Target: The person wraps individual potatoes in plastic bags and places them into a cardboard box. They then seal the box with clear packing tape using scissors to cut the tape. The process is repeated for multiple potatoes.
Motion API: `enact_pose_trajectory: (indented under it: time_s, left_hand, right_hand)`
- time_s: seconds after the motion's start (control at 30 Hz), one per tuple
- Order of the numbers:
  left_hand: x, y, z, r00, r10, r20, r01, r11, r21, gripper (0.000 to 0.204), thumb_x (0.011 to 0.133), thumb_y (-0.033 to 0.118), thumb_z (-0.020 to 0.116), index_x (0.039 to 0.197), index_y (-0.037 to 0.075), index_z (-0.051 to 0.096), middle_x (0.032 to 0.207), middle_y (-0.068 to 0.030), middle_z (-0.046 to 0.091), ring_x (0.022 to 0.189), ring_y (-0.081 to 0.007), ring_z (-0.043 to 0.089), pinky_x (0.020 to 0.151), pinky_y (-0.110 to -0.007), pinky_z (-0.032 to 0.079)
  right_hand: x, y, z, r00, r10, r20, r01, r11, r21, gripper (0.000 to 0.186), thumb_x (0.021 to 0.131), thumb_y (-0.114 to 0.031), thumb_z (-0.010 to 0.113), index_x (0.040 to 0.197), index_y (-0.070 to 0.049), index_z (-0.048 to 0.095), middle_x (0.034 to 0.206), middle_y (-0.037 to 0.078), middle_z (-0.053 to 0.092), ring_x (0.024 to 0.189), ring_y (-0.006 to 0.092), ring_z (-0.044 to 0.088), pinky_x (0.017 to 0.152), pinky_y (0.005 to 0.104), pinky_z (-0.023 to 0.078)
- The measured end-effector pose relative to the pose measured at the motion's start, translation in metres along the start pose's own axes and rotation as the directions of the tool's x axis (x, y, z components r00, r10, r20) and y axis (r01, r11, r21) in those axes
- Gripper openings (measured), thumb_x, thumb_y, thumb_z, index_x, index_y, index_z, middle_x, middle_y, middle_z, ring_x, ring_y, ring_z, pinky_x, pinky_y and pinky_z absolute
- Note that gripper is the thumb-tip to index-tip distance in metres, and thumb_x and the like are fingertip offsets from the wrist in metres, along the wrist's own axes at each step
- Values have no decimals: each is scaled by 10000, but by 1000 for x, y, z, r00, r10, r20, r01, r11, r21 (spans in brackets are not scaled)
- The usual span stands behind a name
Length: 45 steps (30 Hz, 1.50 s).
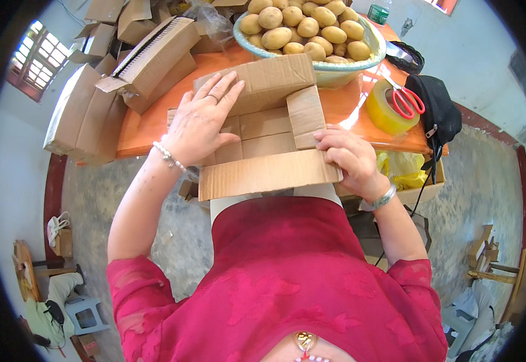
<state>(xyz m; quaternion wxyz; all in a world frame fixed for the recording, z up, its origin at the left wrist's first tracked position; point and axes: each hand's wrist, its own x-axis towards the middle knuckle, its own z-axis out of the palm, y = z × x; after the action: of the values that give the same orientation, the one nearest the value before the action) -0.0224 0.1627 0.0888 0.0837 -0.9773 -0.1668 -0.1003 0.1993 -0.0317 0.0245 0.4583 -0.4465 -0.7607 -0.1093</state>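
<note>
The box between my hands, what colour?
The box is light brown, clearest in the head view.

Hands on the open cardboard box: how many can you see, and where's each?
2. The left hand lies spread over the far left part of the open cardboard box; the right hand has its fingers curled at the near right corner.

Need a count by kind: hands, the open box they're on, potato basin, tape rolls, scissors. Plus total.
Hands: 2 (left hand, right hand)
Open cardboard box: 1
Potato basin: 1
Yellow tape roll: 1
Red-handled scissors: 1
Total: 6
</note>
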Motion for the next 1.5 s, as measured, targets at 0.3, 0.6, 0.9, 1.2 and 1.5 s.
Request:
enact_pose_trajectory:
  time_s: [0.3, 0.6, 0.9, 1.2, 1.5]
  left_hand:
    - [5, -23, 24, 994, -45, 102, 53, 995, -81, 338, 781, -9, 576, 1113, 51, 585, 981, -119, 631, 966, -312, 589, 832, -409, 484]
    - [26, -17, 21, 994, 84, 67, -77, 991, -113, 290, 807, -14, 550, 1086, 45, 602, 939, -135, 642, 930, -323, 596, 799, -414, 483]
    - [62, -32, 40, 986, 141, 92, -121, 974, -189, 267, 815, 26, 571, 1078, 52, 612, 939, -165, 651, 942, -350, 606, 812, -438, 484]
    - [92, -43, 43, 983, 127, 135, -111, 987, -116, 176, 824, 78, 604, 995, 40, 624, 895, -192, 650, 911, -361, 620, 781, -456, 494]
    - [104, -53, 30, 999, 35, -30, -32, 996, 86, 267, 797, 281, 699, 868, 30, 644, 901, -147, 641, 901, -317, 631, 771, -432, 512]
  right_hand:
    - [14, -21, -21, 917, 53, 395, -79, 996, 51, 227, 623, 68, 592, 822, -40, 585, 961, 96, 639, 945, 298, 640, 832, 400, 534]
    - [81, 13, 9, 649, -44, 760, 195, 975, -110, 110, 656, -73, 599, 742, -48, 663, 887, 97, 661, 933, 257, 596, 963, 415, 387]
    - [44, 7, -59, 965, 163, 203, -87, 937, -339, 67, 753, -115, 634, 758, -55, 664, 746, 89, 633, 889, 284, 621, 959, 453, 426]
    - [36, 2, -68, 854, 517, 63, -446, 788, -425, 254, 882, -269, 586, 817, -36, 662, 670, 175, 621, 699, 343, 634, 636, 446, 491]
    - [28, 69, -43, 546, 737, 397, -726, 653, -214, 395, 931, -350, 551, 844, 19, 662, 685, 150, 644, 615, 261, 640, 604, 375, 507]
